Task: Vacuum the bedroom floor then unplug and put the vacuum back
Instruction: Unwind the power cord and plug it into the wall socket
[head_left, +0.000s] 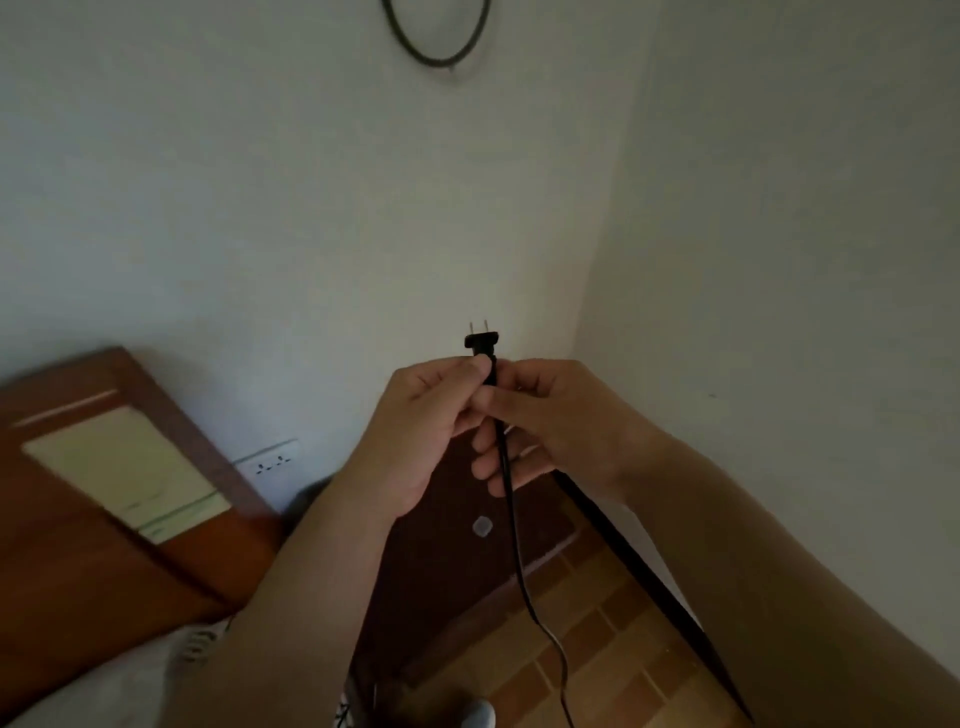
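Observation:
I hold a black two-pin plug (482, 343) upright in front of the white wall, its metal pins pointing up. My left hand (421, 431) pinches the plug's neck between thumb and fingers. My right hand (550, 421) grips the black cord (514, 545) just below the plug. The cord hangs down from my hands and curls toward the floor at the bottom of the view. A white wall socket (270, 460) sits low on the wall to the left, with nothing plugged into it. The vacuum itself is out of sight.
A reddish wooden headboard (104, 467) with a pale panel fills the lower left. A dark wooden nightstand (447, 561) stands under my hands. Brown tiled floor (613, 649) and a black skirting board (649, 571) run along the right wall. A dark ring (436, 52) hangs high on the wall.

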